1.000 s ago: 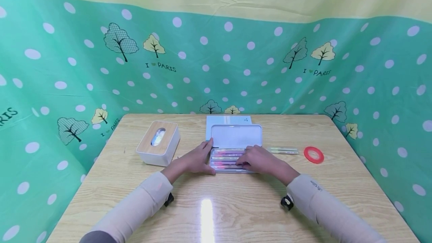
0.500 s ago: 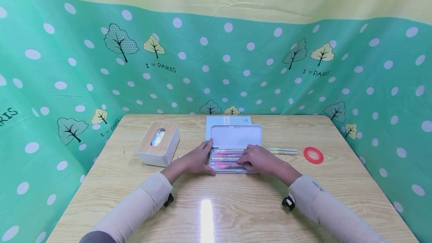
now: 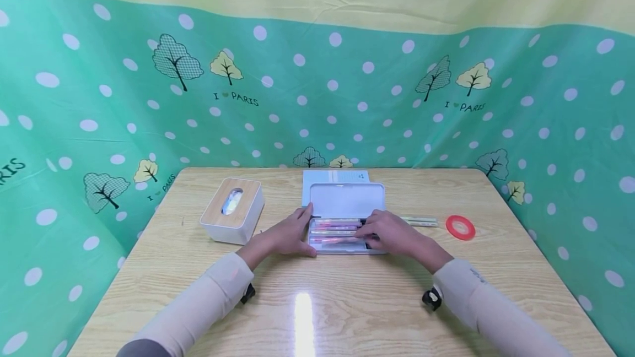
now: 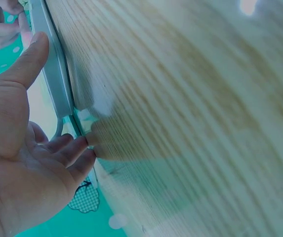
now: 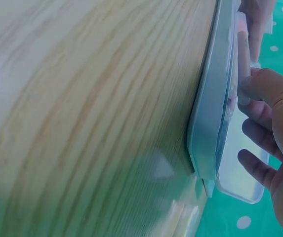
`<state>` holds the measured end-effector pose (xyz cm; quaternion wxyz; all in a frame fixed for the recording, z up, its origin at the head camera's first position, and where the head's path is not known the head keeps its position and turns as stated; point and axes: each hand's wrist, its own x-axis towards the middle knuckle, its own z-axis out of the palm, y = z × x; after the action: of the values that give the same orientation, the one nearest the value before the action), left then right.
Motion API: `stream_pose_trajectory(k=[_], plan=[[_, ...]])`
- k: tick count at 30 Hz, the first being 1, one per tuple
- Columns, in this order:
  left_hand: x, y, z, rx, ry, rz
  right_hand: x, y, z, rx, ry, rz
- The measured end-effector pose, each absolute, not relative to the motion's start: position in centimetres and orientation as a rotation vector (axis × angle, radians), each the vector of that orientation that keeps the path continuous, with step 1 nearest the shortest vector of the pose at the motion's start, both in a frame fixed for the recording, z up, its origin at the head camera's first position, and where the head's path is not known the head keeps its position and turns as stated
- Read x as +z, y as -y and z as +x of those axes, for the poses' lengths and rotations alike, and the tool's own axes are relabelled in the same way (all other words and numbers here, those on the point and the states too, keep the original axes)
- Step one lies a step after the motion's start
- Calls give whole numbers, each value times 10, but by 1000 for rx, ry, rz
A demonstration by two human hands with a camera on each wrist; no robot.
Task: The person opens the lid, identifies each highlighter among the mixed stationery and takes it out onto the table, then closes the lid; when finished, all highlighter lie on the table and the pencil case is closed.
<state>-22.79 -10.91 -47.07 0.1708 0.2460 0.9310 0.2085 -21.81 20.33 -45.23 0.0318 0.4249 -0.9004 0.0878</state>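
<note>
A white pencil case (image 3: pixel 321 252) lies with its lid (image 3: pixel 347 200) raised, several coloured pens (image 3: pixel 337 224) side by side inside. My right hand (image 3: pixel 389 233) is over the case's right half, and its thumb and index finger pinch the end of a pink pen (image 3: pixel 339 240). In the right wrist view this pen (image 5: pixel 244 54) sits above the case's rim, the other fingers loosely bent. My left hand (image 3: pixel 291 234) rests at the case's left end, thumb by the front corner and fingers toward the hinge. The left wrist view shows that hand (image 4: pixel 37 143) spread around the end.
Two pale pens (image 3: pixel 421 222) lie on the table right of the case, with a red ring (image 3: pixel 451 229) beyond them. A tissue box (image 3: pixel 225 233) with a wooden top stands at the left. Behind the lid lies a light blue booklet (image 3: pixel 337 176).
My right hand has shifted a little to the right, and the pink pen has risen slightly away from the case's front wall. The left hand has stayed put.
</note>
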Motion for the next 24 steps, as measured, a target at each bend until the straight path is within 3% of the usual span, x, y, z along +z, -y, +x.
stream_pose_trajectory(k=[24], plan=[[-468,109,-227,618,-2646,704,-444,-257,-219,247,2957,1016]])
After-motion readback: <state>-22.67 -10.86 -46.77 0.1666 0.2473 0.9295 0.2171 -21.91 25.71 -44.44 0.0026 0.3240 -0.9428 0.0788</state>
